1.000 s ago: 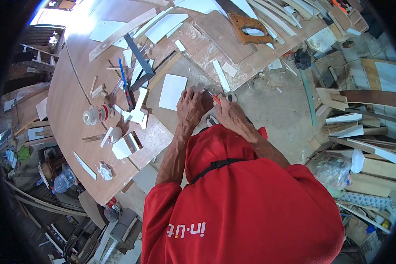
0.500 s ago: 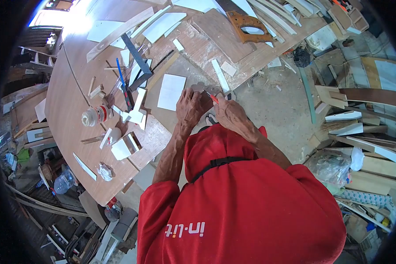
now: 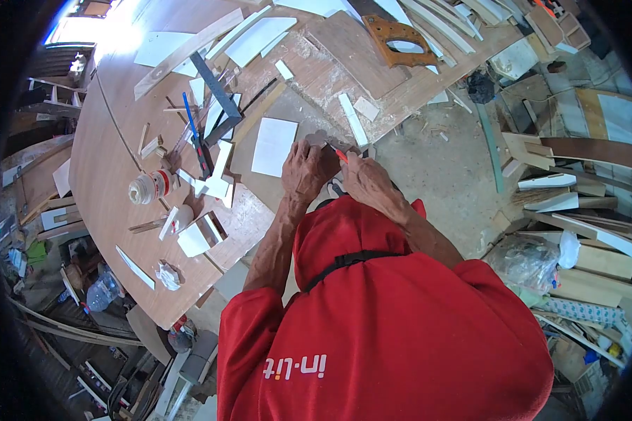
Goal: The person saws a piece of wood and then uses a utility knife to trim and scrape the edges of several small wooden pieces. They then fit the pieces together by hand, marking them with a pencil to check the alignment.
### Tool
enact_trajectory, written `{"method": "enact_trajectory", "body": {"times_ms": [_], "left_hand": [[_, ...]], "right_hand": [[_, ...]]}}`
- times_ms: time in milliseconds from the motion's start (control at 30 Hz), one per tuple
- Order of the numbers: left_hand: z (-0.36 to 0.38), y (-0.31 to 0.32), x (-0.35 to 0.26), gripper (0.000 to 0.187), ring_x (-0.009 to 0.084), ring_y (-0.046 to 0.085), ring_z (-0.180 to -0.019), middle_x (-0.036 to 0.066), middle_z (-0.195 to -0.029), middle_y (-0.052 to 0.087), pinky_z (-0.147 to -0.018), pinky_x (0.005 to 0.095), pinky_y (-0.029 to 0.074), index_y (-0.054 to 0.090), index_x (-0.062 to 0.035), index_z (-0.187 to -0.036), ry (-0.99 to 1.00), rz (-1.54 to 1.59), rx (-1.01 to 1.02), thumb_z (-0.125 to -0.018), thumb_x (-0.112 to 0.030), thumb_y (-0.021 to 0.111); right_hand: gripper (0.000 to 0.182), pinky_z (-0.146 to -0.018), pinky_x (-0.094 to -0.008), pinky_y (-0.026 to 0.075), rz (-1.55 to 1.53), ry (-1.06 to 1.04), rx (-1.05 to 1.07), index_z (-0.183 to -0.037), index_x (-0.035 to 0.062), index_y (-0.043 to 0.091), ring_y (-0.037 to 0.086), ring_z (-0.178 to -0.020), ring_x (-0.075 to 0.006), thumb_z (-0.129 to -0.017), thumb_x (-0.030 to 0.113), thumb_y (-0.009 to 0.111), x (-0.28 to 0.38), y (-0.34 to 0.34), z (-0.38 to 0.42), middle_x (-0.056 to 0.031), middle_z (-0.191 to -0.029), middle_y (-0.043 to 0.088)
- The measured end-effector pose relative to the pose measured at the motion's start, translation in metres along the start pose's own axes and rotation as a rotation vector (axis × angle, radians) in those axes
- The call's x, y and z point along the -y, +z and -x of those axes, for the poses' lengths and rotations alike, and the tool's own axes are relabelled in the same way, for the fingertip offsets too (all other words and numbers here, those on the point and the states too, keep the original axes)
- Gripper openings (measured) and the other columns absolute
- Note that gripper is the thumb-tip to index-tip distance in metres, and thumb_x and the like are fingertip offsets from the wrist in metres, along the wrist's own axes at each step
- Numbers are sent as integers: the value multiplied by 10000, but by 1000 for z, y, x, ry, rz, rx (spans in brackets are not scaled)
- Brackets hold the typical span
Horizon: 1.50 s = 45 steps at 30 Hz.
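At the table's near edge my left hand [image 3: 303,170] is closed over a small dark brown piece [image 3: 329,165], probably wood, partly hidden by the fingers. Beside it, my right hand [image 3: 367,179] grips a slim red marking or cutting tool [image 3: 340,155], whose thin tip points up and left over the brown piece. Its exact kind is too small to tell. A white rectangular sheet [image 3: 274,146] lies just left of the hands. Beyond the right hand is a narrow white strip [image 3: 353,120].
A handsaw [image 3: 398,43] lies at the back of the wooden table [image 3: 109,203]. A try square [image 3: 216,95], a jar [image 3: 150,186] and white cut pieces [image 3: 218,184] are on the left. Stacked boards [image 3: 597,231] stand at the right, beside the concrete floor [image 3: 428,189].
Both hands keep nearly the same place and hold. The whole view has shifted very slightly; nothing on the table has visibly moved.
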<state>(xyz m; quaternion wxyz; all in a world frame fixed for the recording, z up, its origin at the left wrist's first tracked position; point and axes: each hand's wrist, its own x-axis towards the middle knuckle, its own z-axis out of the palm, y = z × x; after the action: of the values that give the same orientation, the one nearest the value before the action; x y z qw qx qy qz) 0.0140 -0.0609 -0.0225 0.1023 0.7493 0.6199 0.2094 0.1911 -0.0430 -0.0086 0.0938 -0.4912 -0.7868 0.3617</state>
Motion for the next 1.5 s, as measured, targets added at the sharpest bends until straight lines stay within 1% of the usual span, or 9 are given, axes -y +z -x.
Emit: {"method": "enact_trajectory", "body": {"times_ms": [367, 467, 567, 633, 833, 967, 1133, 1267, 1500], "left_hand": [[3, 1, -7, 446, 301, 541, -860, 103, -886, 524, -735, 394, 478, 611, -67, -970, -80, 18, -37, -641, -285, 818], [4, 0, -13, 271, 322, 533, -913, 136, -958, 546, -778, 419, 459, 595, -46, -1008, -89, 1, -50, -747, -107, 635], [10, -2, -23, 328, 314, 533, -948, 130, -1015, 563, -772, 413, 450, 582, -62, -1079, -67, 53, -163, -765, -131, 650], [12, -6, -26, 414, 315, 536, -971, 123, -1067, 573, -792, 419, 438, 559, -81, -1168, -53, 33, -90, -774, -154, 665], [0, -36, -36, 447, 340, 566, -938, 127, -1046, 590, -843, 446, 422, 553, -82, -1197, -225, 268, -40, -772, -161, 663], [-7, -38, -9, 299, 341, 582, -876, 146, -876, 606, -772, 425, 468, 627, -55, -1078, -356, 478, 245, -797, -155, 652], [0, -24, -12, 181, 340, 580, -904, 139, -903, 599, -780, 422, 478, 639, -45, -942, -274, 126, 40, -777, -119, 643], [8, -11, -17, 162, 343, 565, -935, 148, -952, 586, -802, 423, 475, 622, -43, -935, -261, 68, -41, -787, -107, 617], [13, 2, -10, 167, 354, 550, -935, 158, -993, 577, -816, 421, 465, 584, -33, -965, -130, 8, -69, -805, -79, 586]], "right_hand": [[237, -586, -490, 493, -52, 35, -26, -900, -40, 510, 636, -684, -435, -900, 197, 509, -10, 4, 21, -270, -689, 615], [201, -562, -478, 486, -107, 171, -20, -900, -24, 532, 614, -641, -441, -897, 176, 511, -2, 0, 15, -252, -651, 597], [211, -509, -429, 469, -367, 27, -49, -851, 1, 554, 583, -526, -346, -904, 205, 545, 6, -4, -1, -161, -580, 565], [243, -477, -355, 444, -999, 474, 10, -805, 19, 560, 517, -479, -195, -902, 240, 583, 23, -11, -12, -52, -556, 515], [247, -483, -302, 415, -840, 288, -41, -819, 16, 563, 496, -517, -96, -896, 249, 587, 20, -12, -16, -2, -591, 522], [229, -519, -348, 434, -874, 229, -59, -833, 16, 569, 512, -524, -167, -906, 233, 558, 14, -10, -17, -57, -604, 541], [257, -626, -468, 487, -108, -116, -258, -972, -45, 538, 606, -665, -408, -932, 206, 502, -10, 9, -4, -238, -669, 585], [302, -623, -481, 495, -160, 112, -83, -1017, -69, 507, 625, -686, -416, -933, 221, 513, -1, -1, 12, -244, -669, 589], [262, -540, -434, 485, 59, -96, -130, -997, -58, 522, 605, -576, -389, -910, 189, 534, -5, 11, 16, -208, -643, 586]]}}
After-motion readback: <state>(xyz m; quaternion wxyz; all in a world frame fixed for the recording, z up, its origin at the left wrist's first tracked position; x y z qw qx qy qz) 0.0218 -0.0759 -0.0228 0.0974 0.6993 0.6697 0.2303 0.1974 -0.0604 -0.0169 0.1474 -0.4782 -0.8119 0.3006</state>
